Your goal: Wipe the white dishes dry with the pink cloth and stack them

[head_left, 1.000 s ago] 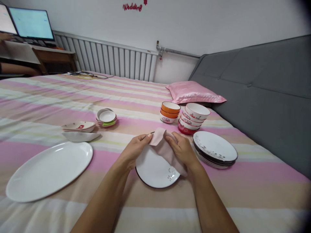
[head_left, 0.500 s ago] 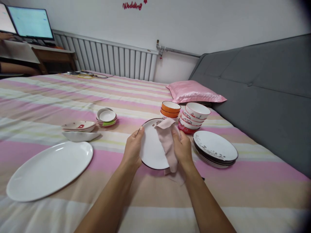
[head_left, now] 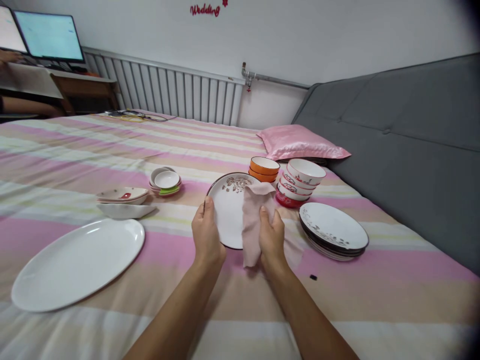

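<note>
A white round plate (head_left: 229,206) with a dark rim and a flower print is held tilted up above the striped bed. My left hand (head_left: 206,235) grips its left edge, thumb on the face. My right hand (head_left: 270,238) holds the plate's right side through a pale pink cloth (head_left: 253,220), which drapes over the plate's face and hangs below it.
A stack of dark-rimmed plates (head_left: 333,227) lies to the right. Stacked bowls (head_left: 302,181) and orange bowls (head_left: 263,169) stand behind. A large white oval platter (head_left: 77,262), small dishes (head_left: 165,181), shallow dishes (head_left: 122,197) lie left. A pink pillow (head_left: 300,142) and grey headboard (head_left: 405,135) are at right.
The plate has been lifted from lying flat on the bed to standing tilted upright and turned, so the flower print is now at the top. The cloth moved with my right hand.
</note>
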